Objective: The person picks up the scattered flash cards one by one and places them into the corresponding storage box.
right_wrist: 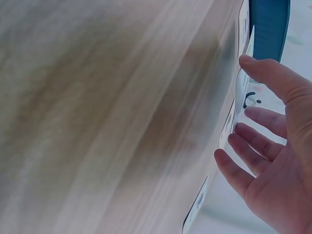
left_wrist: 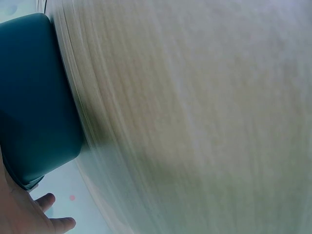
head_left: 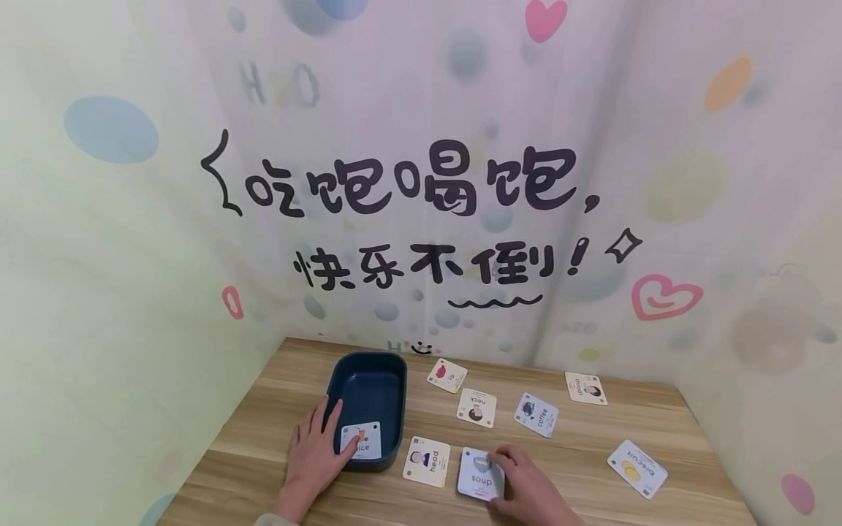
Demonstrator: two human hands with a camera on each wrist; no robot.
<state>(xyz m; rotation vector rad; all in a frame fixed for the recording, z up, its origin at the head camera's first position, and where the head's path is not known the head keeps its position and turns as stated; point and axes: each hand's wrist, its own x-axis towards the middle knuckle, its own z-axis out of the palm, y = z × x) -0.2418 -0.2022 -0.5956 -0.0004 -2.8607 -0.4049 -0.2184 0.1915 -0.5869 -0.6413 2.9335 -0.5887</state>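
My left hand [head_left: 314, 454] rests at the near left corner of a dark blue box [head_left: 371, 394], its fingers extended along the left rim and its thumb reaching inside over a "juice" card [head_left: 368, 447]. In the left wrist view, fingertips stick out past the box wall [left_wrist: 39, 97]. With thumb and fingers, my right hand [head_left: 528, 488] pinches the right edge of a pale blue "soup" card [head_left: 478, 478] at the front of the table. The right wrist view shows this card [right_wrist: 242, 87] tilted beside the thumb. Between box and soup card lies a "head" card [head_left: 426, 462].
Behind lie a "lip" card [head_left: 448, 375], a "neck" card [head_left: 476, 408], a "coffee" card [head_left: 536, 415] and a "throat" card [head_left: 586, 389]. A "biscuit" card [head_left: 637, 469] lies to the right. A printed curtain [head_left: 427, 321] borders the wooden table [head_left: 263, 409] at the back.
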